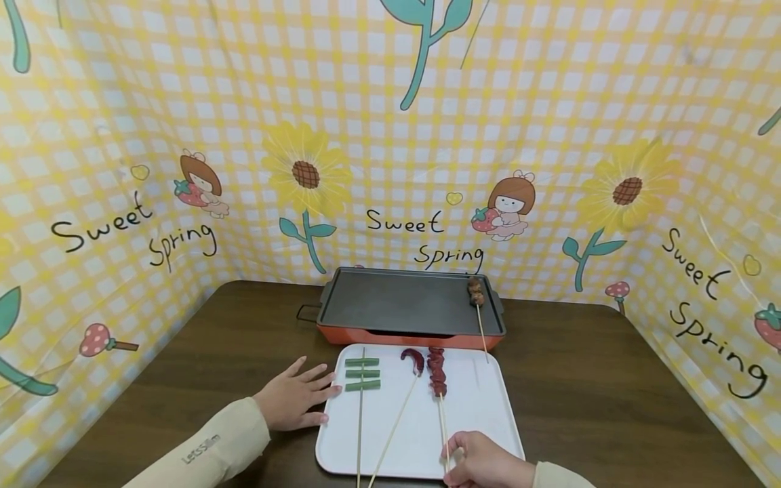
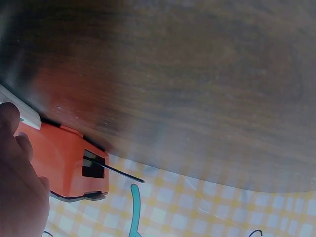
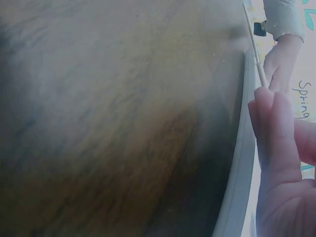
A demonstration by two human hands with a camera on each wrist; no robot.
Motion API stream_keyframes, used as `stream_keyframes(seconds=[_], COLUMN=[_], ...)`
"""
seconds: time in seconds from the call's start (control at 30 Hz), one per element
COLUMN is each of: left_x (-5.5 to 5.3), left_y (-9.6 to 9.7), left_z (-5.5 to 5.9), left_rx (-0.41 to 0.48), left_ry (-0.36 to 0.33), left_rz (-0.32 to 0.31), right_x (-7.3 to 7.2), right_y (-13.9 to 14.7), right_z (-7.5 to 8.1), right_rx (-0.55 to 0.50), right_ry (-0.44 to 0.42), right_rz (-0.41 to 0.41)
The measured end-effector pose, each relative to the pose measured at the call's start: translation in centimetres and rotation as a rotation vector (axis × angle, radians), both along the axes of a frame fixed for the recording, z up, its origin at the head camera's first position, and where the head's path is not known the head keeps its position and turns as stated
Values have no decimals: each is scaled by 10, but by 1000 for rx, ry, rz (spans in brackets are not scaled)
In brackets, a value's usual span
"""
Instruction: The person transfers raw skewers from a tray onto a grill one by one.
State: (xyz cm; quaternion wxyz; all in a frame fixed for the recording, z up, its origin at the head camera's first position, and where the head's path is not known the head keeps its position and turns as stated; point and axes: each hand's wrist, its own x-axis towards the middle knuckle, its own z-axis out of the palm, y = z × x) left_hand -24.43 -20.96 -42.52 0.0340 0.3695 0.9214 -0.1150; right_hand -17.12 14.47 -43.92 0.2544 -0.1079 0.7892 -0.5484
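My right hand [image 1: 485, 461] pinches the lower stick of a dark red meat skewer [image 1: 436, 371] over the white tray [image 1: 482, 413]. In the right wrist view its fingers [image 3: 279, 133] close on a pale stick [image 3: 260, 69]. At the tray's left edge my left hand [image 1: 295, 398] lies with its fingers spread, the tips touching the rim. On the tray, a skewer of green bean pieces [image 1: 363, 373] lies at the left. Beside it is a skewer with a curled dark red piece [image 1: 415, 359], perhaps a tentacle.
Behind the tray stands an electric griddle [image 1: 396, 301] with an orange base and a wire handle at its left. A skewer of browned balls [image 1: 475, 293] lies on its right end, its stick reaching over the tray. A checked cloth [image 1: 390, 135] hangs around the brown table [image 1: 244, 339].
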Motion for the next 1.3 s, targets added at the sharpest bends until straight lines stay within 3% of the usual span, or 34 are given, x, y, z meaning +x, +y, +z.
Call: stream_keyframes(seconds=[0.27,0.53,0.7,1.07,1.3], left_x=[-1,-2,1,-3,-2], left_y=[-1,-3,0,-3,-2], left_z=[-2,-4,1,-3,-4], left_rx=[6,7,6,37,9], left_ry=[0,18,-3,8,11], left_rz=[-3,-20,-7,-32,-9], right_x=[-1,-4,-6,-8,-12], right_y=[7,16,17,19,21], right_z=[1,8,15,24,34], right_rx=[-39,62,30,18,22], right_ry=[-6,15,34,10,7], right_rz=[18,45,85,114,139])
